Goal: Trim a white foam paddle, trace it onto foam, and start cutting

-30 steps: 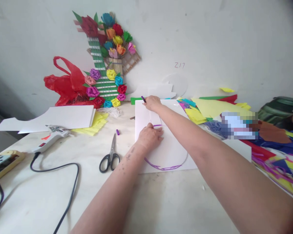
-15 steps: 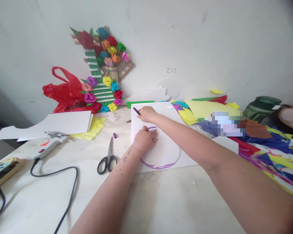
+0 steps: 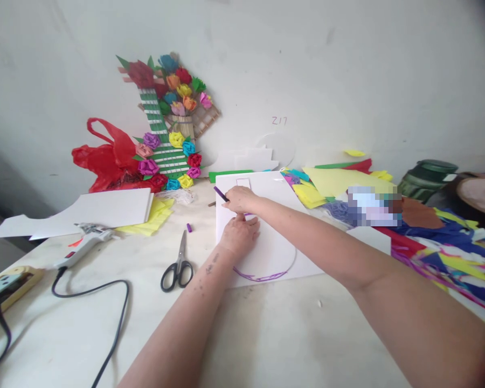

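A white sheet (image 3: pixel 275 237) lies on the table under both of my hands. It bears a large round outline, drawn over in purple along the bottom, and a small rectangle near its top edge. My right hand (image 3: pixel 241 200) grips a purple marker (image 3: pixel 221 194) over the upper left of the sheet; the tip is hidden behind the hand. Just below it, my left hand (image 3: pixel 240 237) lies flat on the paper with its fingers spread. The marker's purple cap (image 3: pixel 189 228) rests on the table to the left, above black-handled scissors (image 3: pixel 178 269).
On the left are a glue gun (image 3: pixel 84 248) with its cord, a power strip (image 3: pixel 12 291) and white card pieces (image 3: pixel 105 210). Paper-flower decorations (image 3: pixel 165 129) and a red bag (image 3: pixel 105 156) stand by the wall. Coloured scraps (image 3: pixel 448 248) and a green flask (image 3: pixel 428 180) sit right.
My right hand with the marker has moved slightly down toward my left hand, uncovering the small rectangle at the sheet's top. My left hand stays on the paper.
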